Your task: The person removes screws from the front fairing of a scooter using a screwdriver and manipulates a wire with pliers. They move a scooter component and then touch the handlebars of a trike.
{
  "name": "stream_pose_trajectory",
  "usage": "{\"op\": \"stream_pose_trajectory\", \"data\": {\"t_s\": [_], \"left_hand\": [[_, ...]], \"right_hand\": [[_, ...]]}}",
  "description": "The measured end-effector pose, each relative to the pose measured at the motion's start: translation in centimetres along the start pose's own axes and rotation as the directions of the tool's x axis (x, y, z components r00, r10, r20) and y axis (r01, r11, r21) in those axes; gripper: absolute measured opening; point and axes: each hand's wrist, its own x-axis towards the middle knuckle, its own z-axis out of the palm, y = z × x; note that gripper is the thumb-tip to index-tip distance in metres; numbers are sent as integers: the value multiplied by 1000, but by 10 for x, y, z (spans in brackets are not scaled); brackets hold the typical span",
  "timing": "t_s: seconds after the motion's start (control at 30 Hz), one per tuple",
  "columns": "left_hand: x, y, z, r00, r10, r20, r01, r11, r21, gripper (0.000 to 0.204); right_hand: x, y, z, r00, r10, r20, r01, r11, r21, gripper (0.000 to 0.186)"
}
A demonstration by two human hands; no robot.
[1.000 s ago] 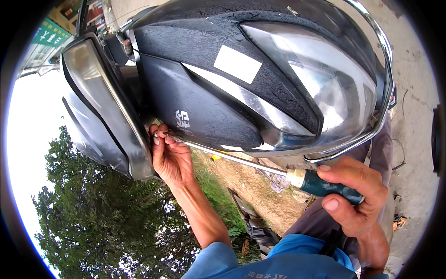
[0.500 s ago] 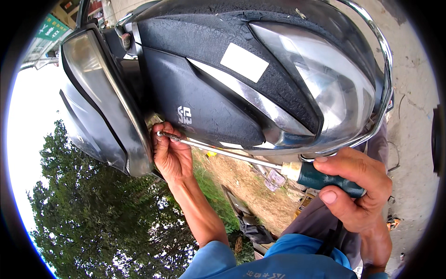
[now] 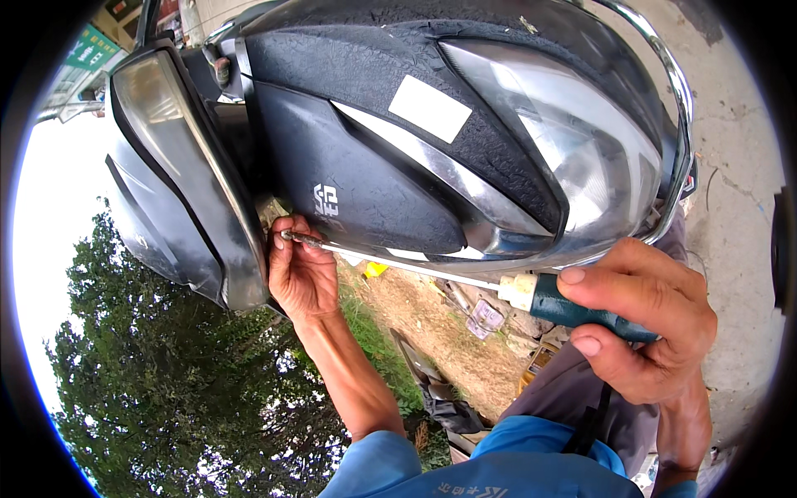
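Observation:
A black scooter body panel [image 3: 365,191] with silver trim, a white rectangular sticker and a clear lens lies across the upper view. Below it, my right hand [image 3: 643,324] is closed round the dark green handle [image 3: 548,299] of a long screwdriver, whose shaft [image 3: 415,270] runs leftward along the panel's lower edge. My left hand [image 3: 303,278] pinches a small dark metal piece [image 3: 292,236] at the shaft's far end, beside a tall smoky-lensed front section [image 3: 183,183]; what exactly the piece is, I cannot make out.
A chrome guard bar [image 3: 682,124] curves round the right end. Dry ground [image 3: 440,349] with scattered debris, dark tree foliage [image 3: 149,365] and concrete pavement [image 3: 730,249] surround the scooter. A green shop sign [image 3: 91,50] is at the upper left.
My right hand and the screwdriver handle have moved a little upward, and the hand slightly to the right. My left hand keeps its pinch, shifted slightly up in view.

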Motion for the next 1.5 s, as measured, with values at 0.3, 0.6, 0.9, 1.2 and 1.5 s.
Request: {"op": "stream_pose_trajectory", "data": {"t_s": [0.3, 0.6, 0.9, 1.2, 1.5], "left_hand": [[-7, 5, -5, 999, -41, -7, 42, 977, 211, 21], [-4, 2, 0, 994, -8, -106, 10, 1000, 24, 33], [1, -1, 7, 996, 40, -80, -33, 996, 84, 41], [10, -1, 6, 994, 84, -65, -75, 989, 126, 31], [24, -12, 14, 969, 247, -2, -247, 969, 14, 18]], "right_hand": [[6, -18, 0, 993, 1, 116, 3, 999, -35, 31], [-35, 22, 36, 970, 239, -32, -221, 933, 283, 35], [-33, 28, 47, 986, 158, -60, -139, 960, 245, 40], [-38, 43, 49, 990, 83, -116, -53, 969, 243, 43], [-33, 36, 53, 985, 55, -163, -26, 984, 177, 44]]}}
